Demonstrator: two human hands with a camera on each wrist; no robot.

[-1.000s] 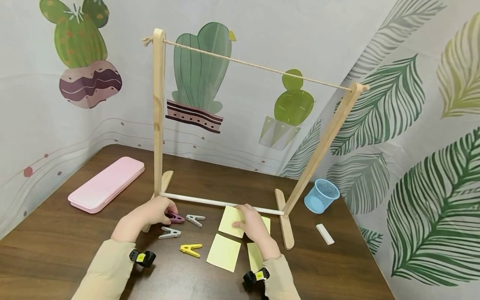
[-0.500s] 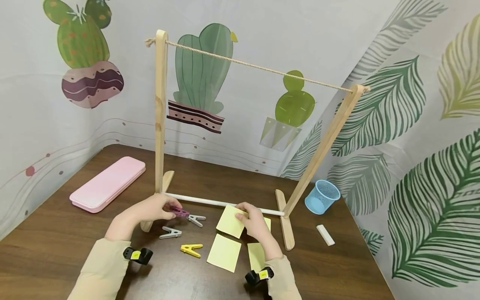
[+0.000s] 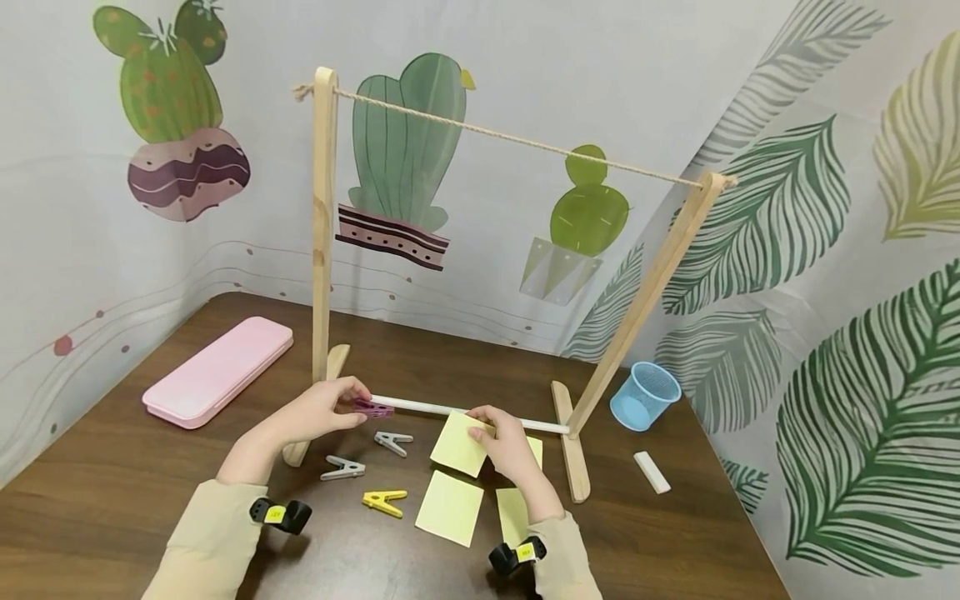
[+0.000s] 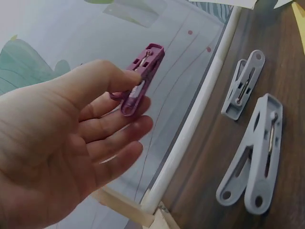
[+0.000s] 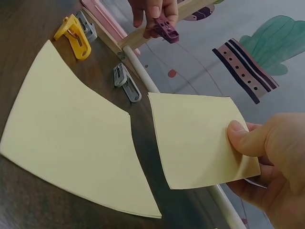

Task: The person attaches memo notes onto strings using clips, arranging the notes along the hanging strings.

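Observation:
My left hand (image 3: 327, 412) pinches a purple clothespin (image 4: 144, 71) between thumb and fingers, raised off the table near the rack's left foot. In the right wrist view the same clothespin (image 5: 166, 29) points away from that hand. My right hand (image 3: 504, 444) holds a yellow sticky note (image 5: 195, 138) by its edge, thumb on top, lifted just above the table. Below it lies another yellow sticky note (image 3: 450, 508); more notes (image 3: 513, 515) lie partly hidden under my right arm. Two grey clothespins (image 3: 393, 443) and a yellow clothespin (image 3: 385, 502) rest on the table between my hands.
A wooden rack with a left post (image 3: 322, 225), a right post (image 3: 645, 300), a rope (image 3: 510, 139) across the top and a white bar (image 3: 427, 407) below stands behind my hands. A pink case (image 3: 217, 371) lies left; a blue mesh cup (image 3: 645, 395) and white eraser (image 3: 652, 472) sit right.
My left hand has picked the purple clothespin up off the table and moved it slightly right. My right hand has lifted the sticky note a little and tilted it.

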